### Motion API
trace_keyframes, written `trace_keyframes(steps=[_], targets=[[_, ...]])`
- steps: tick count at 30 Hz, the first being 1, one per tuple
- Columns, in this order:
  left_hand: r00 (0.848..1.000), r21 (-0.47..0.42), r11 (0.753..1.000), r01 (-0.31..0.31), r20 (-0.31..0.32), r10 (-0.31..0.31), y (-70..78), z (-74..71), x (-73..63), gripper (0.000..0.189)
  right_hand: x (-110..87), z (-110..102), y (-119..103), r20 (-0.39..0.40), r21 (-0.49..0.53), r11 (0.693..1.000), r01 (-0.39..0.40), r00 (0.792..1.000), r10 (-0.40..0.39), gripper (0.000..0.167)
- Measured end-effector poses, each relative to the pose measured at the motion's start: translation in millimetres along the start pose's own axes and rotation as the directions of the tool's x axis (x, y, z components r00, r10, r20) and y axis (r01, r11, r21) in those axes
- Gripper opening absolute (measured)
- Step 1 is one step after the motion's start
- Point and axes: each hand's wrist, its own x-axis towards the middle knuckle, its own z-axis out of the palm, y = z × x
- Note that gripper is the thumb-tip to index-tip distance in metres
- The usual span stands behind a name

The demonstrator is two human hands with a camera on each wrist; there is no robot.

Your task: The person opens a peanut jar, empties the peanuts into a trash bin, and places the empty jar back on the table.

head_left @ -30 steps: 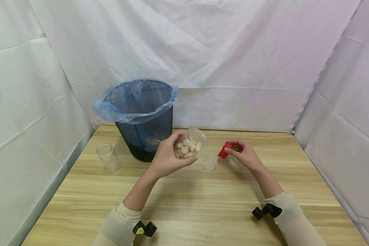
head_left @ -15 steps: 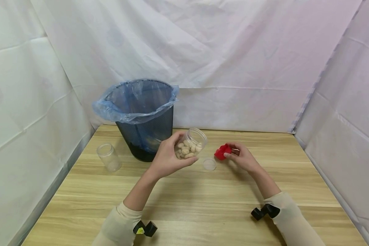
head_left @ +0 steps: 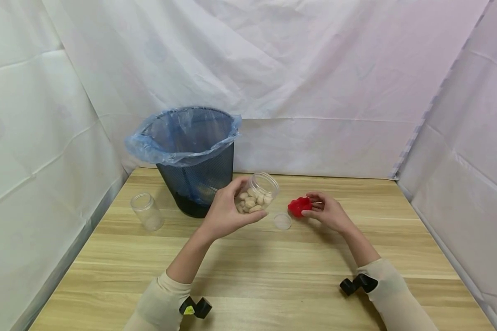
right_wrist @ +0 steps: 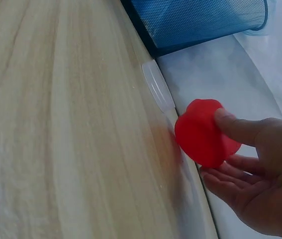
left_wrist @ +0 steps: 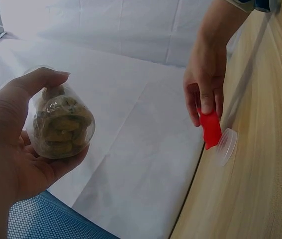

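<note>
In the head view my left hand grips a clear plastic jar, tilted with its uncovered mouth toward the right. Pale oval nuts fill its lower side; the left wrist view shows thumb and fingers wrapped around the jar. My right hand pinches a small red cup with a scalloped rim, its hollow facing up in the head view. In the right wrist view the thumb lies on the outside of the red cup, close over the table. A clear round lid lies between the hands.
A black mesh bin lined with a blue plastic bag stands behind my left hand. A second clear jar, uncovered and upright, is at the left of the wooden table. White cloth encloses the back and sides.
My right hand has turned the red cup from edge-on to hollow side up and lowered it slightly. The left hand and jar hold nearly still.
</note>
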Motion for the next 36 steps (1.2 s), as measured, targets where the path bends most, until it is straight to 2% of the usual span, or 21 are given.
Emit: trace_keyframes(steps=[8,15,26,33,36], targets=[[1.000,-0.019,1.000,0.010,-0.004,-0.010,1.1,-1.0,-0.1,0.069,-2.9,2,-2,-0.017,-0.169,0.986,0.002,1.000,-0.005,0.071],[1.000,-0.018,1.000,0.017,-0.004,-0.017,0.3,-1.2,0.1,0.069,-3.8,5,-4,-0.025,-0.250,0.968,-0.017,1.000,0.011,0.074],[1.000,-0.007,1.000,0.011,-0.010,-0.011,-0.1,-1.3,0.4,0.068,-4.8,2,-6,-0.003,-0.256,0.967,-0.002,1.000,0.001,0.074],[1.000,0.003,1.000,0.002,-0.022,-0.002,-1.3,-2.7,-0.1,0.069,-8.3,-9,-10,0.014,-0.220,0.972,0.080,0.997,-0.079,0.068],[1.000,0.000,1.000,-0.003,-0.026,0.003,-1.7,-3.6,-0.4,0.069,-9.8,-15,-13,-0.003,-0.218,0.971,0.098,0.995,-0.101,0.064]])
